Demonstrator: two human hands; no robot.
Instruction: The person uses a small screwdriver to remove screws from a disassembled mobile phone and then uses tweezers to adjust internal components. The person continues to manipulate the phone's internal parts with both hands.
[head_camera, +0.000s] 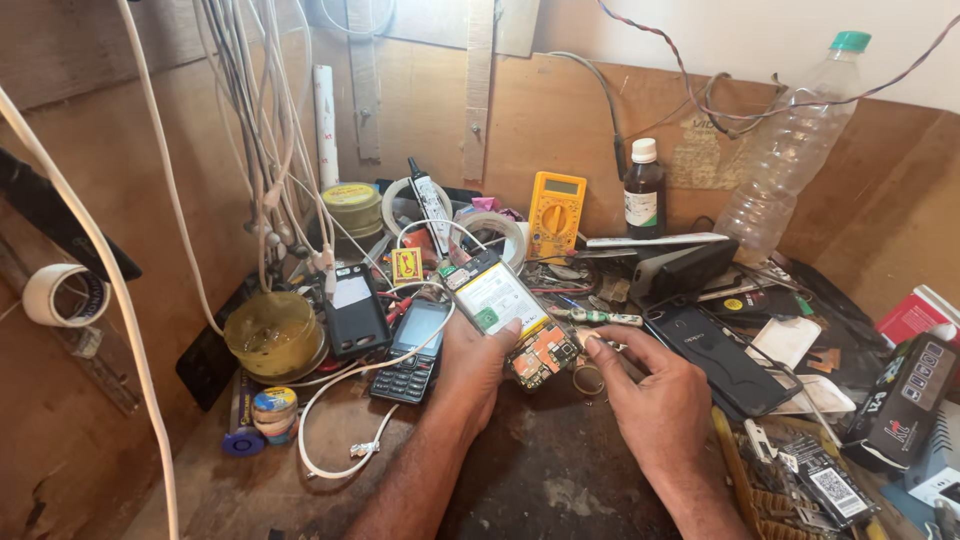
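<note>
An opened phone (510, 315), battery and circuit board exposed, is gripped by the left hand (475, 365) just in front of the yellow multimeter (556, 213). Its lower edge is pinched by the right hand (650, 385).

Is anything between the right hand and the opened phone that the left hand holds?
Nothing visible. The right hand has its fingertips at the exposed circuit board end of the opened phone, which the left hand holds.
</note>
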